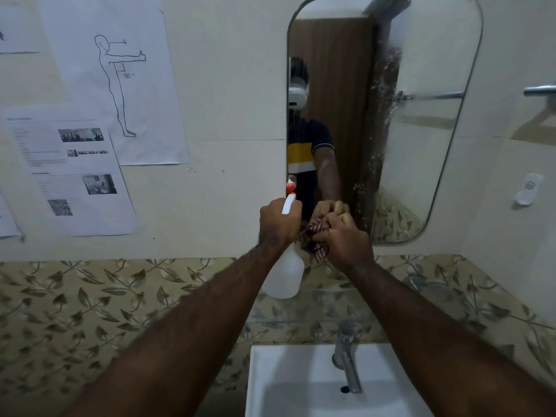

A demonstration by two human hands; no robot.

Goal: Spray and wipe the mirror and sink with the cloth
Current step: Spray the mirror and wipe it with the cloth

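A tall rounded mirror (pixel 421 121) hangs on the wall, with wet spray streaks running down its middle. My left hand (pixel 278 222) grips the neck of a white spray bottle (pixel 285 275) with a red and white nozzle, held upright just left of the mirror's lower corner. My right hand (pixel 346 240) is closed on a bunched red and white striped cloth (pixel 313 236), pressed against the mirror's lower left edge. Below, a white sink (pixel 288 386) carries a chrome tap (pixel 346 359).
Printed paper sheets (pixel 114 79) are stuck on the wall to the left. Leaf-patterned tiles (pixel 90 311) run behind the sink. A metal handle (pixel 540 90) and a small white wall holder (pixel 528 189) are at the right.
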